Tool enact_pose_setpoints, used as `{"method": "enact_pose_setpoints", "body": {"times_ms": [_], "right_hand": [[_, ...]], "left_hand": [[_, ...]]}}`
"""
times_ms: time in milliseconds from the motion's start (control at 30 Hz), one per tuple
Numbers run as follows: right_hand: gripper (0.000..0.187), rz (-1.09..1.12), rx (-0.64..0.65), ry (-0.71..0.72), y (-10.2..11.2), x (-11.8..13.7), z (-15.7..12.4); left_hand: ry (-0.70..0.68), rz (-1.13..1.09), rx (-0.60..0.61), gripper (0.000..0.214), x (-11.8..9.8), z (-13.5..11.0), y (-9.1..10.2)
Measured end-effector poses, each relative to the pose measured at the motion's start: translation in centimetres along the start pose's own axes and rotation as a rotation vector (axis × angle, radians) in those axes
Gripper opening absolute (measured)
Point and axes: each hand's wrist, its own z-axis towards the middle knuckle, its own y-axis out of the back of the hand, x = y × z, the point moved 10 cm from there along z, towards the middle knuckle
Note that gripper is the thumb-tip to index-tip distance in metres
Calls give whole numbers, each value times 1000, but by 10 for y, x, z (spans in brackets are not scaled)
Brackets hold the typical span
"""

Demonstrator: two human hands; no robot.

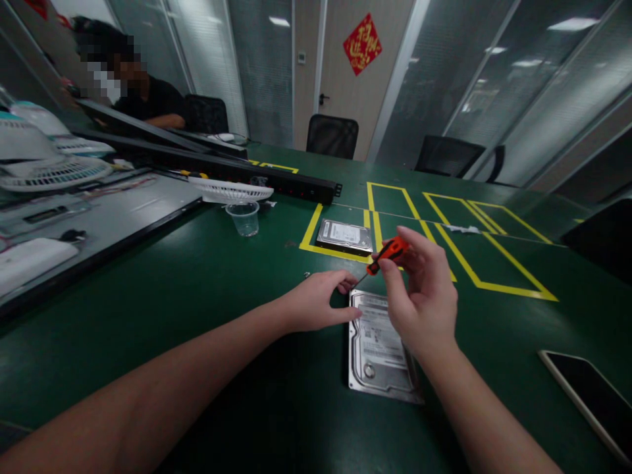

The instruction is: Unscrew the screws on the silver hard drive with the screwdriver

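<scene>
The right hand [424,289] is closed around an orange and black screwdriver [390,253], whose thin metal shaft points down to the far left corner of a flat silver rectangular hard drive [385,345]. This hard drive lies on the dark green counter [237,408], at the near side, between the two forearms. The left hand [320,301] is partly open, with a clear gap between thumb and fingers: the thumb rests at the left edge of the drive, and the fingertips are curled beside the end of the shaft. I cannot tell whether they pinch it.

Farther away, to the left, stands a clear plastic cup [244,218]; something small seems to be at its bottom, but I cannot tell what. Just behind it is a shallow white plastic grille [234,191]. A second silver drive [345,234] lies inside a yellow tape outline [312,227], beyond the hands. At the near right lies a phone with a dark screen [595,401].
</scene>
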Motion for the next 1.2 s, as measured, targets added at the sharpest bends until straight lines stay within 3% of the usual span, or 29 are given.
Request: {"method": "enact_pose_setpoints", "body": {"times_ms": [300, 567, 833, 1067, 1200], "right_hand": [[56, 85, 74, -56, -9, -1, -3], [54, -31, -28, -2, 2, 0, -1], [54, 87, 35, -53, -5, -1, -3], [55, -8, -22, 8, 1, 0, -1], [53, 43, 16, -31, -2, -1, -1]], "left_hand": [[-12, 10, -8, 49, 0, 1, 0], [0, 11, 1, 50, 0, 0, 0], [-2, 2, 2, 50, -2, 0, 0], [10, 22, -4, 51, 0, 1, 0], [10, 9, 4, 51, 0, 1, -1]]}}
